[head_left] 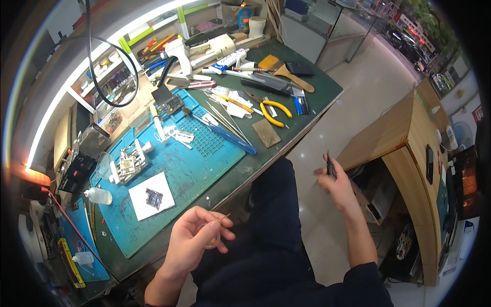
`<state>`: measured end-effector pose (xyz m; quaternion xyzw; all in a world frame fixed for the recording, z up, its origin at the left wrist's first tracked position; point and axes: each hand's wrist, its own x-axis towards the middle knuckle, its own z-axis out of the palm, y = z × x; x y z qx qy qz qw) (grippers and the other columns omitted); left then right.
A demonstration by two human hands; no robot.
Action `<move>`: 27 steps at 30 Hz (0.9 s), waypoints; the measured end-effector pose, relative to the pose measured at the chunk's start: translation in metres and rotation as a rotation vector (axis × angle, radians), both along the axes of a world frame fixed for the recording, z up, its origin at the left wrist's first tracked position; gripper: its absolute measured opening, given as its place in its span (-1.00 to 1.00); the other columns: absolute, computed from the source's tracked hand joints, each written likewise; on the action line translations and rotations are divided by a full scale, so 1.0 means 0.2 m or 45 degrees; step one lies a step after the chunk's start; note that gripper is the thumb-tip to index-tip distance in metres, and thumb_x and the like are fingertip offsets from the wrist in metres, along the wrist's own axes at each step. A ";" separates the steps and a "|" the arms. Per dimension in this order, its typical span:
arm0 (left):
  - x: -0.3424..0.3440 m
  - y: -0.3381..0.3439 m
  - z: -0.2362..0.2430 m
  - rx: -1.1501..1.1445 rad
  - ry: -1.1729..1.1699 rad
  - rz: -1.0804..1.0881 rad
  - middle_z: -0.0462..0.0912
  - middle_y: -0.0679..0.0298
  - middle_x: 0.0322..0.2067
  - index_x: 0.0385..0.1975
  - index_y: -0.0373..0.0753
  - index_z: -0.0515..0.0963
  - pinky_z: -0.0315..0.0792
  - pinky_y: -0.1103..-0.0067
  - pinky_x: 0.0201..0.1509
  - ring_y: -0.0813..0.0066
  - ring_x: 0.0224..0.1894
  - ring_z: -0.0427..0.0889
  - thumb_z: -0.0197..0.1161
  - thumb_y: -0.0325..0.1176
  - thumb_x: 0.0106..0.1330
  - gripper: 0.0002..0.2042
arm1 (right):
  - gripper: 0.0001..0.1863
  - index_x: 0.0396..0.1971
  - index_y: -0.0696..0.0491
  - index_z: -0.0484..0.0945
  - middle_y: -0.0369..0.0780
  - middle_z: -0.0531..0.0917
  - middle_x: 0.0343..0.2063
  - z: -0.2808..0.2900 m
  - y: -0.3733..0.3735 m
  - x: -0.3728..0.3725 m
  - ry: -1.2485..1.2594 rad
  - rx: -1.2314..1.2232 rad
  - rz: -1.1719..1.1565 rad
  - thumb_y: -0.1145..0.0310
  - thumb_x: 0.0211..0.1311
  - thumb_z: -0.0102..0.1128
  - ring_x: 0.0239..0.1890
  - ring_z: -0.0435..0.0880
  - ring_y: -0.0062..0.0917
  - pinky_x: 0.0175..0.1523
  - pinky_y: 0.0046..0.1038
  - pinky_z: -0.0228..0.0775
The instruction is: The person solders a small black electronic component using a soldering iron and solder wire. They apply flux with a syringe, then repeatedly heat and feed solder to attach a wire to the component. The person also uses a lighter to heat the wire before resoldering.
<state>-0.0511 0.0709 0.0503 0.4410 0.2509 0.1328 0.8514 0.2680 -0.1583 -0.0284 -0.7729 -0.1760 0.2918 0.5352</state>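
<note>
small clear dish: small clear dish (211, 239) sits in the left hand, below the near bench edge, over the lap.
thin stick: thin stick (224, 218) pinched at the dish rim, long axis toward 2 o'clock.
left hand: left hand (197, 238) fingers curled together, clamped on dish and stick.
dark tool: dark tool (330, 167) upright, long axis 12 to 6, well apart from the dish, toward 2 o'clock.
right hand: right hand (337, 183) gripped around the dark tool, out over the floor.
nearer hand: left, already on the dish.
blue mat: blue mat (204, 169) at 11 o'clock from the dish; white paper square (151, 202) with a dark chip on it.
</note>
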 end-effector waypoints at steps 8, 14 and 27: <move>0.00 0.06 0.03 0.577 0.077 0.290 0.66 0.13 -0.25 -0.15 -0.41 0.53 0.63 0.63 -0.42 0.50 -0.31 0.72 0.21 -0.52 0.49 -0.92 | -0.42 0.11 0.18 0.61 -0.11 0.59 -0.05 0.47 0.79 -0.05 -1.468 -0.064 0.301 0.18 0.15 0.47 -0.01 0.61 -0.19 0.09 -0.22 0.47; -0.09 0.08 0.03 0.714 0.156 0.393 0.68 0.20 -0.30 -0.16 -0.41 0.56 0.54 0.71 -0.51 0.59 -0.41 0.70 0.22 -0.51 0.48 -0.91 | -0.68 -0.08 0.17 0.69 -0.14 0.66 -0.18 0.52 0.99 -0.27 -1.498 0.327 0.497 0.27 0.28 0.38 -0.10 0.65 -0.25 0.01 -0.27 0.50; -0.06 0.05 0.03 0.841 0.230 0.268 0.71 0.22 -0.29 -0.15 -0.40 0.58 0.54 0.74 -0.49 0.62 -0.39 0.72 0.26 -0.51 0.46 -0.90 | -0.86 -0.26 0.12 0.72 -0.31 0.65 -0.40 0.53 0.83 -0.55 -0.771 0.450 1.174 0.51 0.17 0.44 -0.57 0.50 -0.71 -0.46 -0.60 0.35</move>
